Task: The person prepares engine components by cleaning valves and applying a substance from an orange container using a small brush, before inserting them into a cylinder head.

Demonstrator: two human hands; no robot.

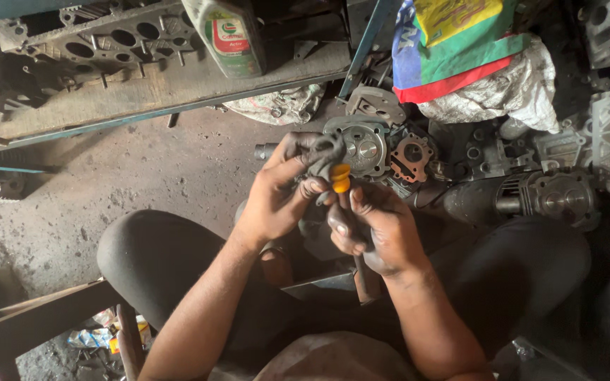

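One concrete floor, stained and dusty, fills the left of the view, and one wooden shelf crosses above it, bearing one long cylinder head with a row of round ports and one green oil bottle. At upper right lies one bundle of cloth in blue, green, red and yellow over one crumpled white sack. Below it sit three grey engine castings: one cylinder head with two valves, one rusty block beside it, and one finned cylinder further right. Two knees in dark trousers frame the two hands. The left hand is closed around one small part, dull grey metal, grimy, curved and irregular, held in the air just in front of the two-valve head. The right hand grips one tool with a yellow tip, that tip touching the part's underside.
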